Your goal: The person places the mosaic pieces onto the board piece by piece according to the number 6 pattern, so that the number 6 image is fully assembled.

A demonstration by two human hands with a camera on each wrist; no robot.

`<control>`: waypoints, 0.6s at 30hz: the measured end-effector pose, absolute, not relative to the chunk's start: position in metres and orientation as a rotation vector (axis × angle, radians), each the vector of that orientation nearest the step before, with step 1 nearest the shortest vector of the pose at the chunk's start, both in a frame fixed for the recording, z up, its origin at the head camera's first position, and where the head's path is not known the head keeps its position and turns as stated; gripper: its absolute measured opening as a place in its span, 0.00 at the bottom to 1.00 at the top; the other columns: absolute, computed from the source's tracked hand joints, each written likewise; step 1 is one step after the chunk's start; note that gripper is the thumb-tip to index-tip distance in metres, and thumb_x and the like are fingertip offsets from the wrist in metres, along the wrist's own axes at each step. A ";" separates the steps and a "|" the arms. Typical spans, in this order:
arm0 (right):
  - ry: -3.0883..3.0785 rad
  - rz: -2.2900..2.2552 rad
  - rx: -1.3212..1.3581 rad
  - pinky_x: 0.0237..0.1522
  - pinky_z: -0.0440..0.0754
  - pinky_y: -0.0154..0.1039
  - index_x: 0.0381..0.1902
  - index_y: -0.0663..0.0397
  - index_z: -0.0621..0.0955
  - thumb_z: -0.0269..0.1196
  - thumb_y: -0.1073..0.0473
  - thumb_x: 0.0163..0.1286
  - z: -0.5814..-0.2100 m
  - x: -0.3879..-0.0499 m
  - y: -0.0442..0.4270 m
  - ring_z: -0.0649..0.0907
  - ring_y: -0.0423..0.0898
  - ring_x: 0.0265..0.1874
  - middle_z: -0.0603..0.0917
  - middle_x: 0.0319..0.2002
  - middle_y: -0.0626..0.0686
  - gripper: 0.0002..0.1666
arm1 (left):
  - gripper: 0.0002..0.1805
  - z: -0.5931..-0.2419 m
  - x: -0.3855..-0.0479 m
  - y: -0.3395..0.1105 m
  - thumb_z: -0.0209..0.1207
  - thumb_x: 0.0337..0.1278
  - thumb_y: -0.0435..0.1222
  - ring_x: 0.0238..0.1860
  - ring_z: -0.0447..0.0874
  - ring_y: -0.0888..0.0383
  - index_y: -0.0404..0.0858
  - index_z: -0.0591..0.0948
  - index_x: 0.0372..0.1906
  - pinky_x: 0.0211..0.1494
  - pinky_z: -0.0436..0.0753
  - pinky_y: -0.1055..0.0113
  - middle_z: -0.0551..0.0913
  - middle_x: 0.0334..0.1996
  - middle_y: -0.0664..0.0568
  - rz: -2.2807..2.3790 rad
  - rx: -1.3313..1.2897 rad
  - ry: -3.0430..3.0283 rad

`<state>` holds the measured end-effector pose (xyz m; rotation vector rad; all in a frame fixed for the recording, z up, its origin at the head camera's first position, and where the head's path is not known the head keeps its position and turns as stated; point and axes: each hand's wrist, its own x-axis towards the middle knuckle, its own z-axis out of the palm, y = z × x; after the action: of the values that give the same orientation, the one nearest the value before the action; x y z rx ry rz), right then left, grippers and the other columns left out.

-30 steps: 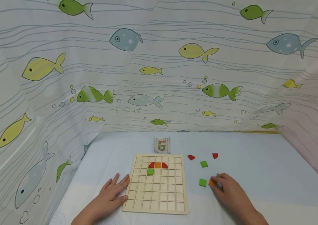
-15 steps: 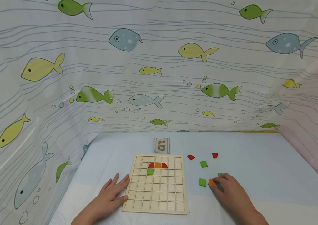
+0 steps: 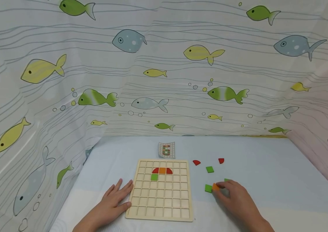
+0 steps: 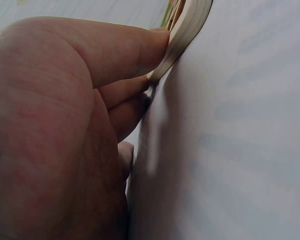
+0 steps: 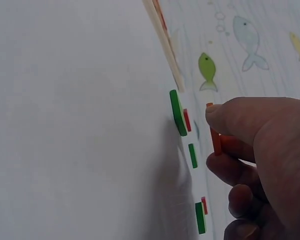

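Between thumb and fingers my right hand [image 3: 237,196] pinches an orange square tile [image 5: 214,130], held just off the cloth in the right wrist view. Close by lies a green square tile [image 3: 208,188], and another green tile [image 3: 226,180] shows partly behind the hand. My left hand [image 3: 114,201] rests flat on the cloth with fingers spread, its thumb and fingertips touching the left edge of the wooden grid board [image 3: 159,215]. On the board sit two red quarter-round tiles [image 3: 155,171] with an orange tile [image 3: 162,170] between them. A green tile [image 3: 154,177] lies below the left red one.
Behind the board lies a small pattern card [image 3: 166,150] with a coloured grid figure. Right of the board are two loose red quarter-round tiles [image 3: 196,162] and a green tile [image 3: 210,169]. A fish-print curtain [image 3: 164,80] surrounds the pale table cloth [image 3: 262,174].
The orange tile has come up off the cloth in my right hand and shifted slightly left, towards the nearby green tile. My left hand stays at the board's edge.
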<state>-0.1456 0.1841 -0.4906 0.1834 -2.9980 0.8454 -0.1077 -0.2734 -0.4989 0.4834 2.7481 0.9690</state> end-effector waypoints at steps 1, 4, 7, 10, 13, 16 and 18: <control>-2.998 0.853 0.187 0.56 0.77 0.53 0.45 0.41 0.87 0.71 0.47 0.62 -0.490 -0.145 0.183 0.80 0.48 0.52 0.83 0.45 0.41 0.14 | 0.37 -0.498 -0.107 -0.274 0.56 0.68 0.51 0.77 0.36 0.40 0.38 0.64 0.75 0.71 0.34 0.41 0.56 0.76 0.52 0.968 0.482 2.752; -2.973 0.842 0.229 0.52 0.80 0.49 0.44 0.39 0.88 0.72 0.49 0.61 -0.487 -0.145 0.178 0.80 0.42 0.47 0.82 0.41 0.36 0.12 | 0.37 -0.498 -0.107 -0.274 0.56 0.68 0.51 0.77 0.36 0.40 0.38 0.64 0.75 0.71 0.34 0.40 0.56 0.76 0.52 0.967 0.483 2.752; -2.919 0.829 0.302 0.47 0.82 0.43 0.42 0.37 0.88 0.73 0.51 0.60 -0.486 -0.145 0.174 0.80 0.37 0.42 0.81 0.38 0.32 0.12 | 0.37 -0.499 -0.108 -0.275 0.56 0.69 0.51 0.77 0.36 0.39 0.38 0.64 0.75 0.71 0.35 0.39 0.56 0.76 0.52 0.966 0.495 2.751; -2.868 0.827 0.388 0.44 0.82 0.39 0.41 0.37 0.88 0.74 0.55 0.58 -0.485 -0.145 0.170 0.80 0.36 0.40 0.80 0.37 0.30 0.12 | 0.37 -0.501 -0.109 -0.276 0.56 0.69 0.52 0.77 0.36 0.40 0.39 0.63 0.75 0.71 0.34 0.39 0.55 0.76 0.52 0.965 0.496 2.745; -2.835 0.819 0.473 0.43 0.82 0.37 0.41 0.38 0.88 0.75 0.57 0.56 -0.485 -0.146 0.166 0.81 0.37 0.40 0.80 0.37 0.30 0.14 | 0.37 -0.501 -0.109 -0.277 0.55 0.69 0.52 0.77 0.35 0.40 0.39 0.63 0.75 0.71 0.34 0.39 0.55 0.76 0.53 0.960 0.496 2.744; -2.804 0.794 0.551 0.42 0.82 0.36 0.41 0.39 0.88 0.76 0.57 0.55 -0.484 -0.147 0.162 0.81 0.37 0.39 0.80 0.37 0.30 0.15 | 0.37 -0.500 -0.108 -0.277 0.55 0.69 0.52 0.77 0.35 0.40 0.39 0.63 0.75 0.71 0.34 0.39 0.55 0.76 0.53 0.956 0.499 2.747; -2.795 0.774 0.577 0.41 0.82 0.35 0.42 0.39 0.88 0.76 0.57 0.55 -0.484 -0.148 0.158 0.81 0.36 0.38 0.80 0.37 0.30 0.15 | 0.37 -0.500 -0.108 -0.277 0.55 0.69 0.52 0.77 0.36 0.40 0.38 0.63 0.75 0.71 0.34 0.39 0.55 0.76 0.52 0.954 0.500 2.748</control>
<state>-0.1483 0.1584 -0.4835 0.5766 -2.7947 0.7738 -0.1079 -0.2769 -0.4997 0.4997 2.7477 0.9537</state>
